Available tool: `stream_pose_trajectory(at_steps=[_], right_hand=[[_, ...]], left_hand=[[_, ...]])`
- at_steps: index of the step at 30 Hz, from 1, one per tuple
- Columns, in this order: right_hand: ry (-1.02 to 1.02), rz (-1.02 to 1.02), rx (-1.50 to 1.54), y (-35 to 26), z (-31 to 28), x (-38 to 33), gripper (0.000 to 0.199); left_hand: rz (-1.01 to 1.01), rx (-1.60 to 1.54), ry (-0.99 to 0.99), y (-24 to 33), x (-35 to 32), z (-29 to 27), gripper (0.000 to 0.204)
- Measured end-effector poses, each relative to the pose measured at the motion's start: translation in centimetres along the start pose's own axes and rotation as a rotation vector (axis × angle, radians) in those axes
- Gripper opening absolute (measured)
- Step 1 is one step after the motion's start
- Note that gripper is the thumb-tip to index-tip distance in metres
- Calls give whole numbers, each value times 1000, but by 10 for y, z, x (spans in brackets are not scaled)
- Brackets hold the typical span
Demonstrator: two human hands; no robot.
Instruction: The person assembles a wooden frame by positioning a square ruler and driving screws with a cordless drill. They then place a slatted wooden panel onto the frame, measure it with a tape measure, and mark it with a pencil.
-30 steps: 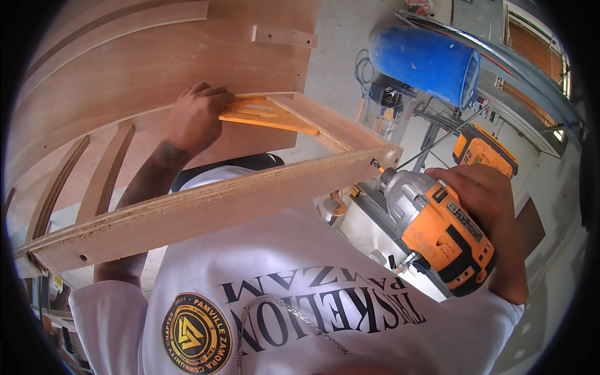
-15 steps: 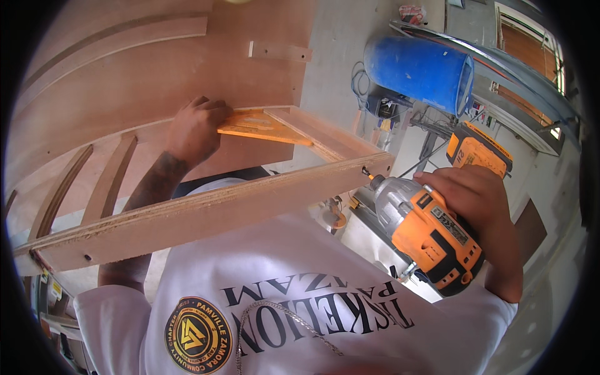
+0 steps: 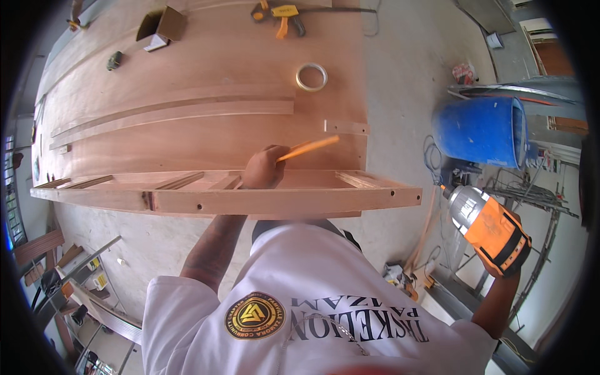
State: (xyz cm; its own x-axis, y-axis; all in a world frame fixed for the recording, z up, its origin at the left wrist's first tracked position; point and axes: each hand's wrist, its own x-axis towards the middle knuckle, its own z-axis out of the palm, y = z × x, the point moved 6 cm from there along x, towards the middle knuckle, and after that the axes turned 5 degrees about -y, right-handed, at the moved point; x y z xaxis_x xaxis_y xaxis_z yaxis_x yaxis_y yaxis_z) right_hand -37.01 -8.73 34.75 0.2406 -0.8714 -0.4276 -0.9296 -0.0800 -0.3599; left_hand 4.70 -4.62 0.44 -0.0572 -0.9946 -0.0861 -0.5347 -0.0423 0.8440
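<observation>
Wood frame along the near edge of the plywood sheet, long axis left to right, its right end jutting past the sheet's right edge. Near rail faces the person: two dark holes close to that right end, another left of middle. Cross-slats behind the rail.

Right hand wrapped round the orange driver, off the sheet's right side. Grip mostly hidden by the tool body; finger on trigger or not, cannot tell. Driver's axis slants, nose up-left, bit tip just beside the frame's right end but apart from it. That is the key relation: frame end lies left of the bit, and the bit's line runs past the far side of the end, not square to the rail's face. Of the two, the right hand is nearer that end.

Left hand closed on an orange tool, which shows as a thin bar slanting right and away over the sheet; contact with the wood below, cannot tell. Hand sits near mid-frame, just beyond the rail; the rail hides part of the forearm.

Farther back: short block at the sheet's right edge, tape roll near it. Blue drum beyond that edge.
</observation>
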Motion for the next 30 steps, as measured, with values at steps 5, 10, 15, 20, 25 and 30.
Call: stream_pose_trajectory(at_steps=[5,10,15,20,25,30], right_hand=[[325,-118,-171,76,15,-17,47],[348,-50,45,109,26,-1,35],[454,-58,362,121,67,53,40],[182,-232,380,87,100,140,40],[52,-732,258,-19,130,235,52],[102,-946,55,-117,204,299,73]], left_hand=[[-371,-341,301,-37,20,-15,45],[-310,56,745,-17,-8,-28,79],[-48,173,191,77,-73,15,52],[-45,27,-392,182,-122,-3,32],[76,118,127,258,-124,-80,27],[-30,650,360,278,-109,-93,54]])
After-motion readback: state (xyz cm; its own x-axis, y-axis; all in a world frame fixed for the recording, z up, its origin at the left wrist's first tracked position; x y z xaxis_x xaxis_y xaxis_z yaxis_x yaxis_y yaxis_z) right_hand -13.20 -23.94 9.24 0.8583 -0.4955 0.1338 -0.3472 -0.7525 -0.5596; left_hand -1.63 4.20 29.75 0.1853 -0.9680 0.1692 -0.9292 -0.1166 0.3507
